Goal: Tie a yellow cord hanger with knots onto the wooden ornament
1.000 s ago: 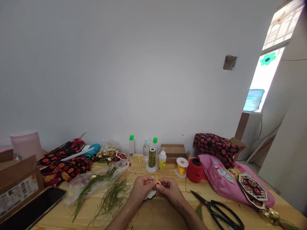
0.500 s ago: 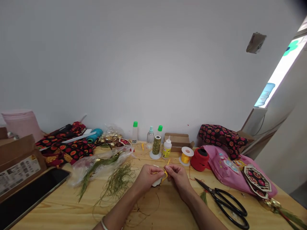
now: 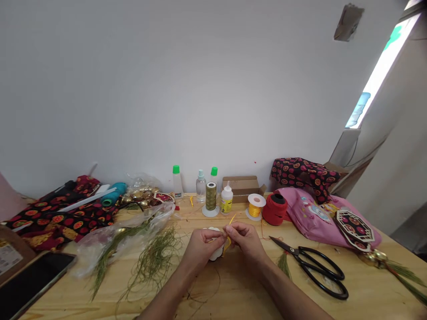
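Note:
Over the middle of the table, my left hand (image 3: 207, 243) is closed, its thumb and forefinger pinching a yellow ribbon (image 3: 228, 243). My right hand (image 3: 243, 236) pinches the same ribbon, and a short end of it sticks up past the fingertips. Partly behind my left fingers is a white scalloped piece (image 3: 217, 254); whether the ribbon is fixed to it, I cannot tell. The two hands nearly touch. Beyond them stand a spool of yellow ribbon (image 3: 256, 206), a white glue bottle (image 3: 227, 200) and a cone of olive thread (image 3: 211, 196).
Large black-handled scissors (image 3: 320, 271) lie open on the right, beside a red thread cone (image 3: 275, 210) and a pink bag (image 3: 300, 218). Loose green threads (image 3: 156, 253), a plastic bag (image 3: 90, 246) and a phone (image 3: 33, 280) lie left. A cardboard box (image 3: 242, 189) sits against the wall.
The view has shifted, so the back-row things appear further left and the wall patch higher. Both hands still pinch the ribbon, now with the fingertips slightly closer together.

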Motion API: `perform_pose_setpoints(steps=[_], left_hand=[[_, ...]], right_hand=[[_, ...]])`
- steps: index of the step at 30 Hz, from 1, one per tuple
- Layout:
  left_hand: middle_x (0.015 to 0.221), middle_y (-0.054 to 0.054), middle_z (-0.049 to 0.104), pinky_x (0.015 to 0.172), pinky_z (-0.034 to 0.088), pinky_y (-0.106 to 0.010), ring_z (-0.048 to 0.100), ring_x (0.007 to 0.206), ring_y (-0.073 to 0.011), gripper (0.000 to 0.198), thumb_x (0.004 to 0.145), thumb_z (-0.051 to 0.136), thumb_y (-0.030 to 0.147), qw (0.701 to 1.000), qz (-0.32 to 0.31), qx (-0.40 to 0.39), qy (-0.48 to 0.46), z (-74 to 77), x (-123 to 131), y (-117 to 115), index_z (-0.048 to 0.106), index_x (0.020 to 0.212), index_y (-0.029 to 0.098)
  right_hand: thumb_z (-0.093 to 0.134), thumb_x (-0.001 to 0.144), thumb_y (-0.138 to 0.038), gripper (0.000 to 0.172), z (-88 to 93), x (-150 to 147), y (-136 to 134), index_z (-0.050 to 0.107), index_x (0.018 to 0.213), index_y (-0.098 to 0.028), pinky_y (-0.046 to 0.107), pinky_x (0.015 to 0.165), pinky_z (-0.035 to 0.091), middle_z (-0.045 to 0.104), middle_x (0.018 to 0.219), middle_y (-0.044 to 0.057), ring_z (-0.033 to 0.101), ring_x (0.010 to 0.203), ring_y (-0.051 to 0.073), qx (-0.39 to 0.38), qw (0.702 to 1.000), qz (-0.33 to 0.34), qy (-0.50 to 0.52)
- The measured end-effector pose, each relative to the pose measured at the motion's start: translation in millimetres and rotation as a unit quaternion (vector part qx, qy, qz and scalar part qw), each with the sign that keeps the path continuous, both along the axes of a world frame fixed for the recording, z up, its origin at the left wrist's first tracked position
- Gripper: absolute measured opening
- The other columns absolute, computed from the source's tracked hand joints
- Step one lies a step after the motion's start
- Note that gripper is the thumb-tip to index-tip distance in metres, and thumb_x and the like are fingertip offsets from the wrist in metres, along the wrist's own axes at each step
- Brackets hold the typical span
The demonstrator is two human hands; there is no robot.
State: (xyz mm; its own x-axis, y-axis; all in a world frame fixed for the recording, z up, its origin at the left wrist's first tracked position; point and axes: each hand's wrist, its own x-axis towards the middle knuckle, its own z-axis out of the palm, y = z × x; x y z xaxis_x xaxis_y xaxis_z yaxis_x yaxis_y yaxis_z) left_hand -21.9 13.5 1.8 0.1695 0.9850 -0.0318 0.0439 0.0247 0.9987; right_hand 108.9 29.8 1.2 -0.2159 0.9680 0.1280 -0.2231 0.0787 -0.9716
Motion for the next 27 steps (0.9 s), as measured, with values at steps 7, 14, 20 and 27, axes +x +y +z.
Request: perform_pose_setpoints(steps=[7, 14, 20, 27], left_hand=[[0.035, 0.006, 0.045, 0.032, 0.017, -0.017, 0.027, 0.029, -0.0024, 0.033, 0.051, 0.065, 0.041, 0.997, -0.004, -0.061, -0.038, 5.7, -3, 0, 0.061, 0.063, 0.011], [0.037, 0.006, 0.046, 0.032, 0.016, -0.017, 0.029, 0.029, -0.0024, 0.03, 0.047, 0.068, 0.038, 0.997, 0.07, -0.039, -0.019, 11.7, -7, -1, 0.057, 0.056, 0.012], [0.038, 0.008, 0.039, 0.037, 0.021, -0.017, 0.032, 0.034, -0.0037, 0.028, 0.054, 0.066, 0.038, 0.991, 0.088, -0.029, -0.093, 11.6, -13, -1, 0.059, 0.062, 0.012], [0.05, 0.002, 0.049, 0.042, 0.032, -0.017, 0.043, 0.046, -0.0071, 0.03, 0.059, 0.062, 0.041, 0.989, 0.074, -0.044, -0.121, 11.7, -17, 0, 0.062, 0.064, 0.011]], right_hand=[[0.062, 0.061, -0.034, 0.02, -3.6, 2, 2, 0.065, 0.067, -0.015, 0.019, 0.042, 0.031, 0.059, 0.056, 0.0, 0.039, 0.043, 0.006, 0.055, 0.996, -0.069, -0.027], [0.063, 0.061, -0.033, 0.017, 0.4, 6, -2, 0.065, 0.064, -0.016, 0.02, 0.045, 0.033, 0.059, 0.06, 0.002, 0.044, 0.049, 0.009, 0.07, 0.992, -0.088, -0.056], [0.064, 0.06, -0.036, 0.024, -2.0, 11, 5, 0.061, 0.067, -0.013, 0.018, 0.038, 0.021, 0.044, 0.05, -0.004, 0.026, 0.039, 0.003, -0.008, 0.998, -0.05, 0.043], [0.063, 0.063, -0.035, 0.022, -2.8, 9, 3, 0.057, 0.062, -0.013, 0.017, 0.039, 0.02, 0.037, 0.047, -0.006, 0.024, 0.04, 0.003, -0.032, 0.997, 0.008, 0.066]])
